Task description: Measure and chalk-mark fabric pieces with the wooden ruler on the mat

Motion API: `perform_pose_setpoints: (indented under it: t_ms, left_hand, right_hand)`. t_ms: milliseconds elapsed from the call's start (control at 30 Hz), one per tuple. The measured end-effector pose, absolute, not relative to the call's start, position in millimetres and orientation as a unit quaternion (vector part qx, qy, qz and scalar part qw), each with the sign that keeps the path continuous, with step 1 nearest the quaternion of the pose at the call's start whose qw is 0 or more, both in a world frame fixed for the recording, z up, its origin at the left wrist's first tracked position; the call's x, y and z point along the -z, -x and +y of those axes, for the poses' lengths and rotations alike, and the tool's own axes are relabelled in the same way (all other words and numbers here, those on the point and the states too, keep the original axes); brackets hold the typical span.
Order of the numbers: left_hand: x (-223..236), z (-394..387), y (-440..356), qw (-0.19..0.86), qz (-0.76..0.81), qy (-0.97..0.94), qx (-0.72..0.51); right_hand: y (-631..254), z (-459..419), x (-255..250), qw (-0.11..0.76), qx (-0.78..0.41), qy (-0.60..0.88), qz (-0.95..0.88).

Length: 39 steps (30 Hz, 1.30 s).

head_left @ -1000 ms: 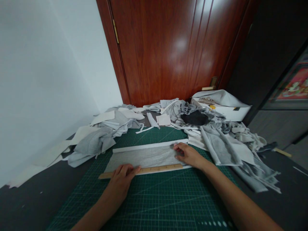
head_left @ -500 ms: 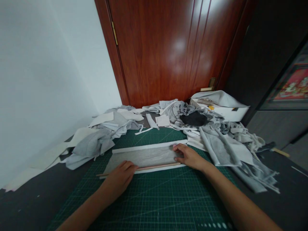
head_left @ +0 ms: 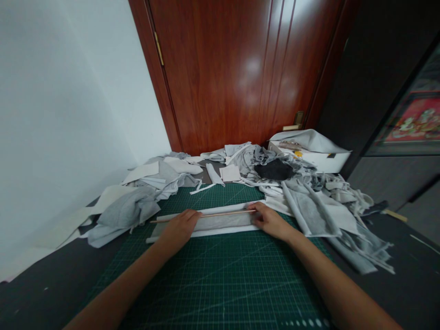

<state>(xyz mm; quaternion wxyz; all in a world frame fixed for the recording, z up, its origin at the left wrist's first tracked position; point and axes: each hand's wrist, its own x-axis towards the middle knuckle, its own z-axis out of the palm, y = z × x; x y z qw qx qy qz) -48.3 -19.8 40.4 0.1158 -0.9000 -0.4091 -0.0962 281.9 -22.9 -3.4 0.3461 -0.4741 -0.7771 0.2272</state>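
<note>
A long strip of grey and white fabric lies across a green cutting mat. A wooden ruler stands on its edge along the strip, seen as a thin line. My left hand grips the ruler near its left end, fingers curled round it. My right hand holds the ruler's right end and rests on the fabric, fingers closed on it.
Heaps of grey and white fabric scraps lie left of the mat and more scraps to the right and behind. A white box stands by a brown door. A white wall runs along the left.
The ruler lay flat along the strip's near edge; both hands have tipped it onto its edge and carried it away from me toward the strip's far side.
</note>
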Motion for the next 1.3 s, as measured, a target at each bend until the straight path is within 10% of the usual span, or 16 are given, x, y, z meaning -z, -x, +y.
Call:
perform_pose_setpoints:
  t_ms: [1300]
  left_hand:
    - [-16.2, -113.0, 33.6, 0.061, -0.378, 0.912, 0.145]
  right_hand:
    - [-214.7, -44.3, -9.8, 0.289, -0.278, 0.328, -0.855]
